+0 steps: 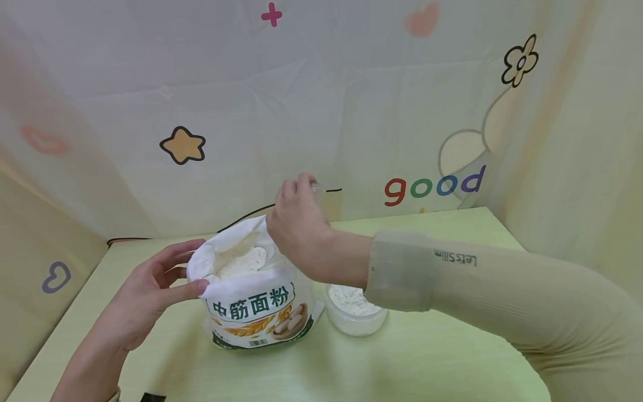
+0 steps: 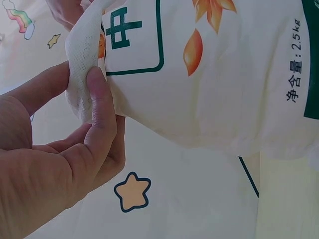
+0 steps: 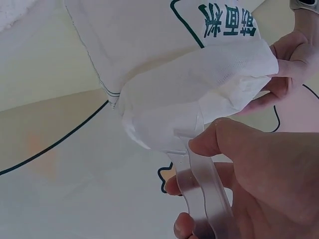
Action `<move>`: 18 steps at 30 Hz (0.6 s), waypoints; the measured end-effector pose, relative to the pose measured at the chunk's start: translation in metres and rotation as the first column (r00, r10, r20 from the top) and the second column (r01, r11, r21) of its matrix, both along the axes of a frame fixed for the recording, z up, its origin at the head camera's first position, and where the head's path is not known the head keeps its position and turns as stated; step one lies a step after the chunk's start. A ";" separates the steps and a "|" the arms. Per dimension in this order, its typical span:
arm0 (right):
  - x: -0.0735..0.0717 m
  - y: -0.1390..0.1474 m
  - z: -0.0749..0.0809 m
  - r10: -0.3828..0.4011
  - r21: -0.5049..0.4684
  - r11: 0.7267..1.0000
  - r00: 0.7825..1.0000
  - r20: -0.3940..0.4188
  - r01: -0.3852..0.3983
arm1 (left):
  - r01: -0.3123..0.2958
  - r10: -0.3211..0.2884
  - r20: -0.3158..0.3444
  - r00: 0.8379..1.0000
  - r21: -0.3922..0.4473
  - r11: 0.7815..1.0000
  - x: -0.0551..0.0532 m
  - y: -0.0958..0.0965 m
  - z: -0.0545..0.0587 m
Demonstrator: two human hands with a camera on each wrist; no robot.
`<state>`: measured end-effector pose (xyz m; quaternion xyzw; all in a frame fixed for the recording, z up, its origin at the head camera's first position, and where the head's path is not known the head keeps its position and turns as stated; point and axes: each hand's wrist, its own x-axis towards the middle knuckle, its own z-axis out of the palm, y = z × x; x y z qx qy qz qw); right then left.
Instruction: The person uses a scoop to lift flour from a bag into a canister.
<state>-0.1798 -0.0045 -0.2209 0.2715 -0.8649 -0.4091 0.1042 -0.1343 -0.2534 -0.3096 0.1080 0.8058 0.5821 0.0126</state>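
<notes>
Right at the near edge, a small dark object (image 1: 152, 397) poked into the head view, too cut off to identify, while your right sleeve (image 1: 482, 285) stretched across from the side. Then your left hand (image 1: 145, 290): thumb and fingers pinched the folded rim (image 2: 82, 69) of the flour bag (image 1: 251, 304), which stood upright on the table (image 1: 427, 352). The left wrist view gave that pinch close up, white fabric caught from both sides, plus net-weight print the head view missed. Down in the open mouth, though, only the head camera found the flour (image 1: 238, 267). Just beside the bag sat a round tub (image 1: 356, 326) of white powder, its far side blocked by your right wrist and cuff. And there, beyond, your right hand (image 1: 298, 234) curled around a scoop (image 3: 212, 184), covering the right end of the bag's mouth! From above, just a clear bit showed past your knuckles; the right wrist view laid it bare, a see-through handle with your thumb on top and fingers wrapped round, the far end lost against the white bag. Behind everything hung the backdrop (image 1: 226, 89), with a printed star (image 1: 183, 146) on the left and colourful "good" lettering (image 1: 447, 184) on the right.
</notes>
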 end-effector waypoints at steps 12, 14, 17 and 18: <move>-0.007 0.001 -0.011 0.080 -0.007 0.997 0.997 -0.014 -0.080 | 0.017 -0.017 -0.003 1.000 0.006 1.000 -0.001 0.000 0.000; -0.009 0.001 -0.013 0.099 -0.017 0.995 0.995 -0.025 -0.099 | 0.018 -0.018 -0.001 1.000 0.008 1.000 -0.001 0.000 0.000; -0.012 0.002 -0.016 0.125 -0.028 0.992 0.991 -0.045 -0.127 | 0.019 -0.019 -0.002 1.000 0.011 1.000 -0.001 -0.001 -0.001; -0.012 0.002 -0.017 0.134 -0.027 0.990 0.990 -0.052 -0.136 | 0.019 -0.019 -0.003 1.000 0.012 1.000 -0.001 -0.001 -0.001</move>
